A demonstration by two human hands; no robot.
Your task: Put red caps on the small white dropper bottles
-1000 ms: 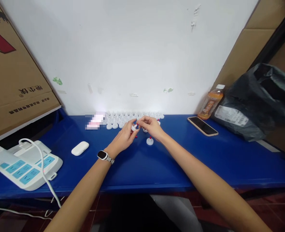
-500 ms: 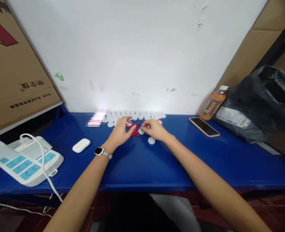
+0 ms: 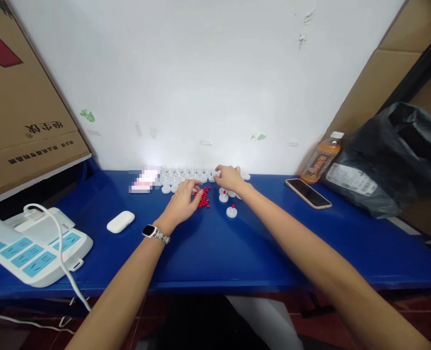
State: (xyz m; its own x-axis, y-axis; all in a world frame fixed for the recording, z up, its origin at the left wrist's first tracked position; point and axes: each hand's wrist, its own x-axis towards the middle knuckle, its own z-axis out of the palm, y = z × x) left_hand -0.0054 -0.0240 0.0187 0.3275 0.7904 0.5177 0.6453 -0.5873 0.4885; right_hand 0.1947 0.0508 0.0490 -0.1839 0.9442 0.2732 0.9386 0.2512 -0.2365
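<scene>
Head view of a blue table [image 3: 259,253] set against a white wall. The left hand [image 3: 181,204], with a wristwatch [image 3: 152,232] on its wrist, rests palm down on the table, fingers loosely curled; its fingertips touch the near-left edge of a small heap of red pieces [image 3: 203,198]. Whether a piece is pinched between them cannot be told. The right hand [image 3: 229,178] lies farther back, fingers bent down over the right end of a cluster of white caps [image 3: 186,177] ranged along the wall; what it grips, if anything, is hidden by the fingers. Just in front of the right hand stand two white caps with red tips [image 3: 227,204], apart from the cluster and to the right of the red heap. To the left lie a white earbud case [image 3: 120,221] and a power strip [image 3: 33,248] with a white cable. To the right lie a phone [image 3: 308,193], an orange drink bottle [image 3: 322,158] and a black bag [image 3: 390,160].
</scene>
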